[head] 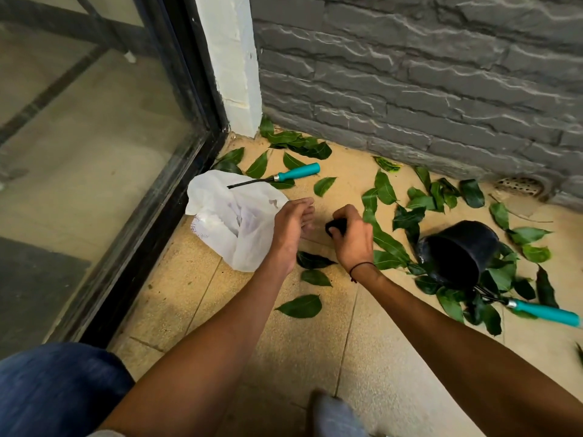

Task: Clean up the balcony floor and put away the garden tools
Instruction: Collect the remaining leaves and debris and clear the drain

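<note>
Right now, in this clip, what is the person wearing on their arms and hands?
Both forearms are bare, with no sleeves or gloves in view. The right hand has a thin dark cord bracelet at the wrist. The left hand shows no band, watch or ring.

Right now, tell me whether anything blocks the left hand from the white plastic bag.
Nothing visible does. The left hand is open right at the white plastic bag, at its right edge. The teal-handled tool lies across the bag's far rim, clear of the hand.
</note>
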